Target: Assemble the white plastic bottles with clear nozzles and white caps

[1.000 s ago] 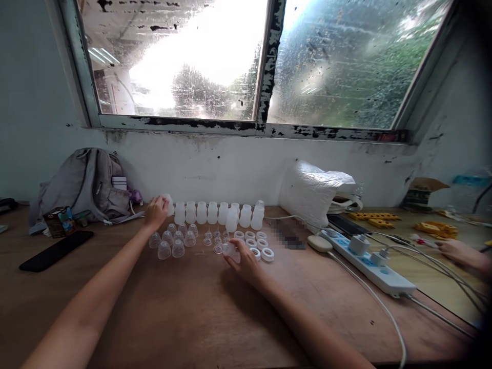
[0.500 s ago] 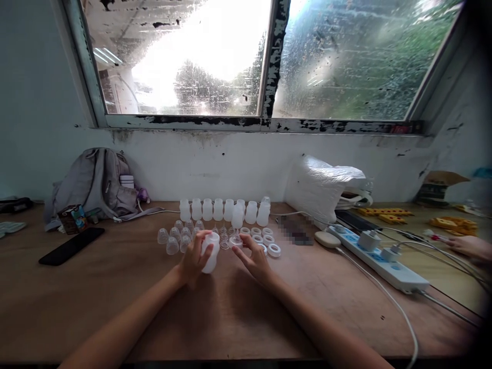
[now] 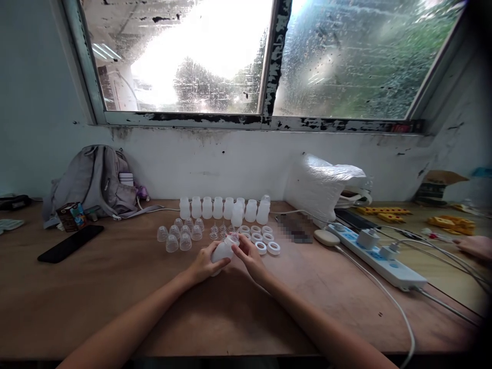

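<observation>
My left hand (image 3: 205, 264) is wrapped round a frosted white baby bottle (image 3: 222, 251), which leans to the right above the table. At the bottle's neck, my right hand (image 3: 249, 256) grips a collar ring with a clear nipple (image 3: 233, 237); the fingers partly hide it, and I cannot tell how firmly it sits. Just beyond my hands stand loose clear nipples (image 3: 214, 233). White collar rings (image 3: 273, 248) lie to their right, and clear dome caps (image 3: 172, 243) stand to their left. Several frosted bottles (image 3: 207, 207) line the back, the rightmost one capped.
On the left are a grey backpack (image 3: 98, 179), a small carton (image 3: 72, 217) and a black phone (image 3: 71, 243). To the right lie a power strip (image 3: 400, 271) with cables, a round pale disc (image 3: 326, 238) and a white bag (image 3: 319, 189). Another person's hand (image 3: 474, 246) shows at the far right.
The bottle has tilted and moved right toward my right hand. The nipple and ring, held apart from it before, now meet its neck.
</observation>
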A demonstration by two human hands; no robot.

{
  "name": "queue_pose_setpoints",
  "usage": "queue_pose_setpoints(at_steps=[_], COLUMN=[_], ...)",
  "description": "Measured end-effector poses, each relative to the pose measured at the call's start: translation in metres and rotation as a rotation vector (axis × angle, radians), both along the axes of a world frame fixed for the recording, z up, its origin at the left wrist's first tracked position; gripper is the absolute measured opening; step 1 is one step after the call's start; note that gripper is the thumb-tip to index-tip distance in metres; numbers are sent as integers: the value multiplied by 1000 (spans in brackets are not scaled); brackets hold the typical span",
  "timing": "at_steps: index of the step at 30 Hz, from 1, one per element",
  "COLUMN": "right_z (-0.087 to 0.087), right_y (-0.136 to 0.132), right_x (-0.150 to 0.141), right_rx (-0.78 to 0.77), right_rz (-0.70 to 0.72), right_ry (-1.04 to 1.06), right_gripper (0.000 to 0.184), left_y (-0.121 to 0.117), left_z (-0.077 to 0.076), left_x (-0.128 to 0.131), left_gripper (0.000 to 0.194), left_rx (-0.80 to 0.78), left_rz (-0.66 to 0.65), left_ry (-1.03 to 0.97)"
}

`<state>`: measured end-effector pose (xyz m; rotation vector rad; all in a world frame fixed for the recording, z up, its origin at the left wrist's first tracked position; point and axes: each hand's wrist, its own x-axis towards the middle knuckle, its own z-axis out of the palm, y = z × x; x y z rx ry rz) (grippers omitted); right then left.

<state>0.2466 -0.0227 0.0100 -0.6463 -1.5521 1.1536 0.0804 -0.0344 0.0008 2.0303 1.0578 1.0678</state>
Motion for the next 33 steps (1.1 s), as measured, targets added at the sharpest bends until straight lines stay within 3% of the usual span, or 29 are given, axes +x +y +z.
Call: queue_pose_setpoints(at_steps=[5,10,12,23,28,33], right_z=[-1,2,4,-9,-9,-4], right_y=[3,3,4,17,22,21], right_x=[0,2,4,5,9,11], right_rx=[-41,-137,-163,-318,-434,-480], right_rz=[69,188,213,180,88,258], right_ry=[9,57,48,162,178,164], right_gripper=[31,30,29,26,38,48], left_y=[2,-1,-2,-1,-1,1], left_z=[-3,-6,-5,-2,-1,-3], left_x=[0,1,2,3,2,3], left_gripper=[43,47,46,46,45,47], left_rx=[-107,-562,-651,-522,-503,-528], left_rz=[-42,-264,-318,-213,-200,-168], left_ry=[-126,-442,-516,-489,-487,-434])
